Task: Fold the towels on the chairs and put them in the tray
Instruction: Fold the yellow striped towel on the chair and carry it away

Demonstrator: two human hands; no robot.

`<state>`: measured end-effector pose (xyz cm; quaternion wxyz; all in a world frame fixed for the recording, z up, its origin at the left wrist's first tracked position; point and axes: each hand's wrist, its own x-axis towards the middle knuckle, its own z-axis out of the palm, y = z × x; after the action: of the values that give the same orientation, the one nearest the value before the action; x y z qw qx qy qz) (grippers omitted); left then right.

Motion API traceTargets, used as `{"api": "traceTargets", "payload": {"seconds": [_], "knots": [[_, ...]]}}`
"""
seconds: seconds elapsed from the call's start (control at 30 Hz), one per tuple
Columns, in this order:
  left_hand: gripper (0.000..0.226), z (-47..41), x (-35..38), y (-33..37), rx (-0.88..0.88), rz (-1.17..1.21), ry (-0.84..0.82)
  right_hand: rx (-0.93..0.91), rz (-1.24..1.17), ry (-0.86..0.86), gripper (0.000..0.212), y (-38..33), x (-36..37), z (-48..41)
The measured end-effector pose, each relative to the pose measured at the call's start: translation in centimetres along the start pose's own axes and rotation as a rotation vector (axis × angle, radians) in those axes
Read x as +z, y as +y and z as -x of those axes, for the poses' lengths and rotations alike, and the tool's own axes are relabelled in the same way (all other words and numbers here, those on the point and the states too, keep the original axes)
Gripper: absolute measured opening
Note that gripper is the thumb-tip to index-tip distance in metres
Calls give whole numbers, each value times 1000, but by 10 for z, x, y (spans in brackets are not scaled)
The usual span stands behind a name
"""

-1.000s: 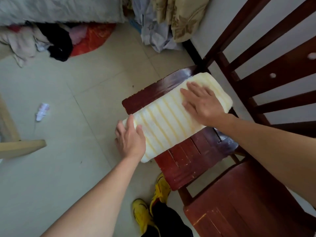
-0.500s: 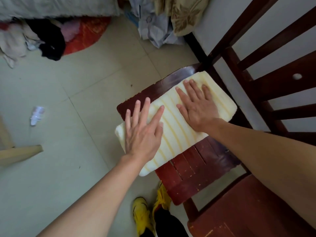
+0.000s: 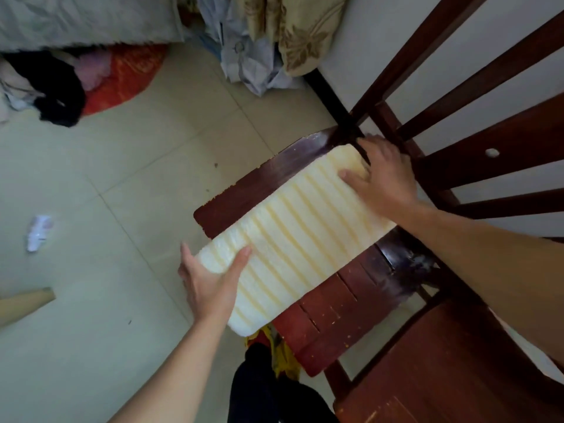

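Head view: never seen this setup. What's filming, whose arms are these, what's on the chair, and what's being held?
No machine here: a person wears one wide-angle camera on the head, which looks down at their own bare arms. A folded cream towel with yellow stripes lies on the dark red wooden chair seat, its near end overhanging the edge. The left hand pinches that near end, thumb on top. The right hand grips the far end. A second chair shows at bottom right. No tray is in view.
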<state>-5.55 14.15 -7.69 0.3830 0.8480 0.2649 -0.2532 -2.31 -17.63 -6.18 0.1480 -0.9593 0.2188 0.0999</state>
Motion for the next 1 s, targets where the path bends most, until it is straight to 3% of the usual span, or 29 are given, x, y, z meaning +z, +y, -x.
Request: {"api": "traceTargets", "payload": {"seconds": [0.07, 0.13, 0.2, 0.33, 0.47, 0.6, 0.77, 0.9, 1.0], "knots": [[107, 0, -4, -1, -271, 406, -200, 136, -167, -155, 74, 5, -3, 2], [73, -1, -6, -6, -433, 639, -408, 332, -364, -245, 85, 5, 2, 7], [63, -4, -7, -11, -455, 685, -532, 368, -369, -291, 79, 4, 2, 13], [76, -8, -21, -24, -444, 693, -615, 397, -449, -371, 55, -2, -7, 29], [75, 3, -57, -34, -443, 606, -561, 533, -655, -489, 63, -8, -13, 64], [76, 40, -121, -40, -358, 572, -449, 490, -769, -493, 59, -40, -37, 111], [91, 121, -229, -51, -303, 620, -237, 276, -772, -538, 46, -125, -106, 170], [95, 184, -313, -84, -312, 686, -88, 54, -768, -615, 16, -210, -162, 219], [105, 231, -383, -127, -306, 762, 49, -113, -729, -688, 17, -285, -184, 263]]}}
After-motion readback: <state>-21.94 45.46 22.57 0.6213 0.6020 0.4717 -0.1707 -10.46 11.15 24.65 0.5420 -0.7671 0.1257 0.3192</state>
